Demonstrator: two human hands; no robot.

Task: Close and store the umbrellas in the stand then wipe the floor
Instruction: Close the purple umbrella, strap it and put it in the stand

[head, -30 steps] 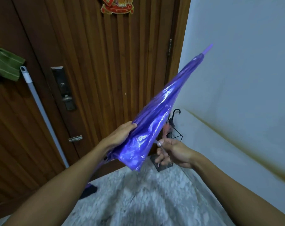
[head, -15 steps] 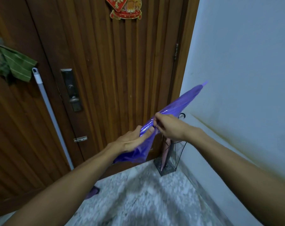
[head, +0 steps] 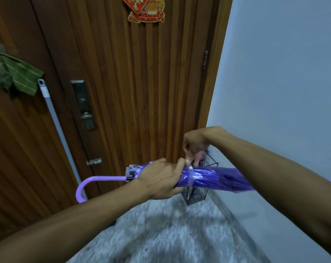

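My left hand [head: 160,179] grips the purple umbrella [head: 214,179], lying sideways with its tip to the right. Right hand [head: 194,147] pinches the strap [head: 189,177] above it. Stand [head: 200,179] sits right behind, so the tip needs swinging down.

Hidden and cut-off parts

The right arm [head: 265,168] covers the purple umbrella's [head: 214,178] tip; the umbrella hides much of the wire stand [head: 211,165].
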